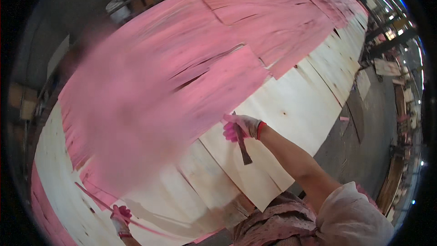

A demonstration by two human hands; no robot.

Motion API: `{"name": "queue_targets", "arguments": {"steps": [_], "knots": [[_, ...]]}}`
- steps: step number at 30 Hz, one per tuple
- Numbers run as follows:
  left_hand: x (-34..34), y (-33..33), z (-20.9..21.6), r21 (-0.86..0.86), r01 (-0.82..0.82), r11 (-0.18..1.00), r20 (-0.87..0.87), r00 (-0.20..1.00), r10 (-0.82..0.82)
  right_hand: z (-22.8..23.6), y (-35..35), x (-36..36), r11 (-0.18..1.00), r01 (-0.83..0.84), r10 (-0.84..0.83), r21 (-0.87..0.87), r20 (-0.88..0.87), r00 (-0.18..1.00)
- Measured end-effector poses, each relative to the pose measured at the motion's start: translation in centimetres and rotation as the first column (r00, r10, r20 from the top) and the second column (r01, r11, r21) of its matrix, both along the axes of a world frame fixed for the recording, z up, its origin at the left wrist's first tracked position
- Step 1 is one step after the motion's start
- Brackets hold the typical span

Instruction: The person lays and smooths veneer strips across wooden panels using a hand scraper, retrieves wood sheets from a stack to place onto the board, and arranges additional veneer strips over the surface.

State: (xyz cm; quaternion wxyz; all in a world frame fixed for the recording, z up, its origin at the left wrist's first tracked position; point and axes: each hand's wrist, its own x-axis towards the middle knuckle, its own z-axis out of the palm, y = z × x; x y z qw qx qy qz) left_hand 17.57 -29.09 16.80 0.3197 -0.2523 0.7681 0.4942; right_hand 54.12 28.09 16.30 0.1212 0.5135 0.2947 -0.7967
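My right hand (243, 127) wears a white glove stained pink, with a red cuff. Its fingers are wrapped round a dark, flat, narrow tool (245, 154) that widens toward its lower end; its exact kind I cannot tell. Below it lie pale wood veneer sheets (273, 109). At the lower left, my left hand (120, 220), also in a pink-stained glove, is closed on a thin pink strip (93, 197) that sticks out beyond the fingers. Pink-coated veneer sheets (227, 73), with dark splits and overlapping edges, cover much of the far side of the layer.
A blurred pinkish smear veils the left part of the view. Grey floor (334, 155) runs along the right, with a small pink scrap (344, 119) on it. A white bucket-like container (118, 10) stands beyond the far left edge. Boards and stacks line the right rim.
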Motion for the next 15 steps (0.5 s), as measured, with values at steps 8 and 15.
{"name": "queue_targets", "arguments": {"steps": [8, 15], "knots": [[17.5, 19.0, 11.7, 0.265, 0.802, 0.536, -0.088, 0.573, -0.815, 10.4, -10.6, 4.8, 0.989, -0.073, 0.115, 0.132, -0.342, 0.933], [27.8, 29.1, 13.0, 0.537, 0.842, 0.057, -0.152, 0.163, -0.975, 12.1, -12.4, 8.8, 0.88, 0.144, 0.127, 0.452, -0.517, 0.847]]}}
